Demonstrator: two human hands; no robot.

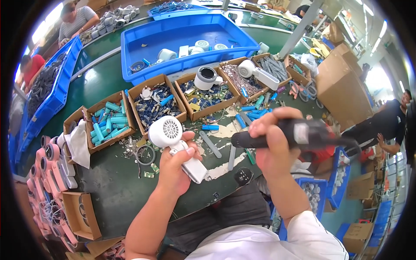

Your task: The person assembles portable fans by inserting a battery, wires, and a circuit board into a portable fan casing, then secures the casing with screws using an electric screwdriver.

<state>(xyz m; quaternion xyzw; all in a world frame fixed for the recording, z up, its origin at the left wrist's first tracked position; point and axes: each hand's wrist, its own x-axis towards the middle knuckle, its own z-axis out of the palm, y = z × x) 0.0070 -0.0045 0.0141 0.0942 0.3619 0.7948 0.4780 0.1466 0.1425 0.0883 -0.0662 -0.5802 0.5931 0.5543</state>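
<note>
My left hand (174, 167) is closed around a white handheld fan (165, 131), gripping it where the round grilled head meets the short handle. The grille faces up and the handle slants down to the right. In my right hand (277, 149) is a black electric screwdriver (299, 133), held nearly level, its narrow end toward the left. The screwdriver's rear is blurred. The two hands are apart, and the screwdriver does not touch the fan. Just beyond the fan lies a blue battery cell (210, 127), with a grey strip (210, 144) nearer to me.
Small cardboard boxes hold battery cells (108, 123), circuit boards (157, 108) and wires (234, 80). Behind them stands a large blue bin (130, 56) with white fan parts. Pink fans (52, 173) crowd the left edge. Co-workers sit far left; a person (383, 125) stands right.
</note>
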